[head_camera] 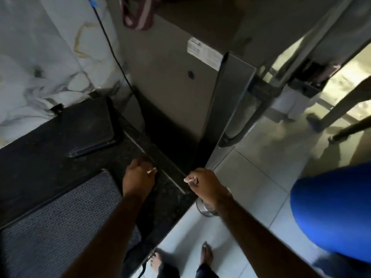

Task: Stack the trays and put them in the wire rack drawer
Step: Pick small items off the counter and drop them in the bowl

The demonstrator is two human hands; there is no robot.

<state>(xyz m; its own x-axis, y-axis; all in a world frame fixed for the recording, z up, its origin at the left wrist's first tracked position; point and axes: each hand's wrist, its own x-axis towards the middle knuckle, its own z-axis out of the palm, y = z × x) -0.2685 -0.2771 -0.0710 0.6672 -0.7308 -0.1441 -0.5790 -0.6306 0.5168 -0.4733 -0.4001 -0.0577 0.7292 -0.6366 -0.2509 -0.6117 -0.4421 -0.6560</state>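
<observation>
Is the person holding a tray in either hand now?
No. The left hand and right hand are over the counter edge, no tray in them.

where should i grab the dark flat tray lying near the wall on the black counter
Grip the dark flat rectangular tray by its raised near rim, the long edge facing the person, coming from the counter front. It lies flat on the black stone counter, its far side close to the marble wall. Both the left hand and right hand hover nearby.
</observation>
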